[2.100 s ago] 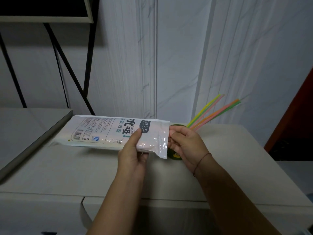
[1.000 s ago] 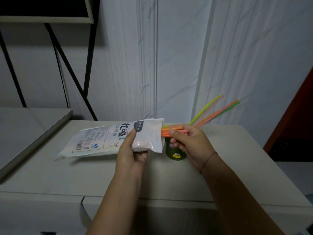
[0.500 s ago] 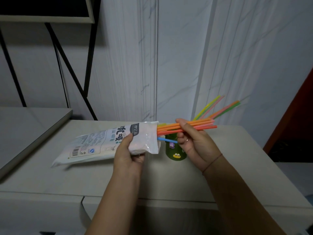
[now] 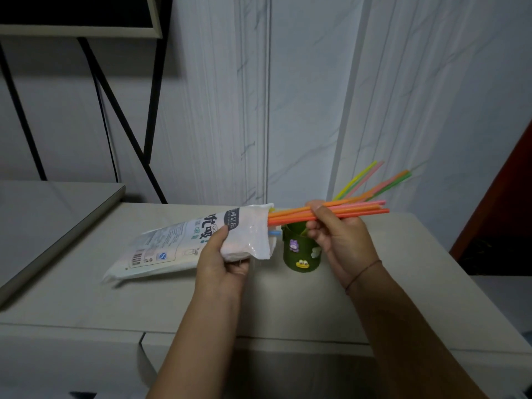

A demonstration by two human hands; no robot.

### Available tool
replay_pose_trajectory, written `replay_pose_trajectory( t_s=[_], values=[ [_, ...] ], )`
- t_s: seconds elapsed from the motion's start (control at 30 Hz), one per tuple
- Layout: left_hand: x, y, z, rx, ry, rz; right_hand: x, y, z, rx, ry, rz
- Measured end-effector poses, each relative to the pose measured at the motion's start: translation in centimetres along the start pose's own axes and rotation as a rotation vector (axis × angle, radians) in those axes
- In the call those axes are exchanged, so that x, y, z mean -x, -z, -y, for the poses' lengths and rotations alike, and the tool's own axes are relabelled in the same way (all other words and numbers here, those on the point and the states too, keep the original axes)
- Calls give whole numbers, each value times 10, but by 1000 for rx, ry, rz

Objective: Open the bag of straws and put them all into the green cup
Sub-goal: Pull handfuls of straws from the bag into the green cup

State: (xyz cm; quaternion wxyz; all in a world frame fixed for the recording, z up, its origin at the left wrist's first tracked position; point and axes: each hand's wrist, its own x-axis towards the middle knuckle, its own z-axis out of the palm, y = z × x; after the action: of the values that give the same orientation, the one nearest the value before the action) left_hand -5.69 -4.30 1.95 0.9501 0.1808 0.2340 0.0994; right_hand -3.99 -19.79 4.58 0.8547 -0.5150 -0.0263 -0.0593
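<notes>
My left hand [image 4: 223, 262] grips the white straw bag [image 4: 184, 243] near its open right end, which is lifted while its far end rests on the table. My right hand [image 4: 336, 237] pinches a bunch of orange and pink straws [image 4: 365, 210] that stick out of the bag's mouth to the right, above the green cup [image 4: 300, 253]. A blue straw tip [image 4: 275, 233] also pokes from the bag. The cup stands on the table between my hands, decorated with small stickers, and several coloured straws [image 4: 383, 182] lean out of it toward the upper right.
The pale table [image 4: 403, 298] runs to a front edge near my forearms. A lower grey surface [image 4: 43, 214] lies to the left. Black metal frame legs [image 4: 123, 116] stand against the white wall behind. A dark red panel [image 4: 506, 203] is at the right.
My right hand has pulled the orange and pink straws farther out of the bag to the right. The bag's mouth is tilted up more, and the bag has shifted slightly left.
</notes>
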Motion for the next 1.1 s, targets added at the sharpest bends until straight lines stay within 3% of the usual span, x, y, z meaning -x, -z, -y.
replay_pose_trajectory(
  t_s=[0.4,0.63,1.1],
  values=[
    [-1,2,7,-28,20,-29,4,-5,-5,-69,-97,15],
    [-7,6,-5,-2,-6,-42,-2,6,2,47,26,-114],
    [-20,15,-30,50,-50,-74,-13,49,32,46,125,-272]
  ],
)
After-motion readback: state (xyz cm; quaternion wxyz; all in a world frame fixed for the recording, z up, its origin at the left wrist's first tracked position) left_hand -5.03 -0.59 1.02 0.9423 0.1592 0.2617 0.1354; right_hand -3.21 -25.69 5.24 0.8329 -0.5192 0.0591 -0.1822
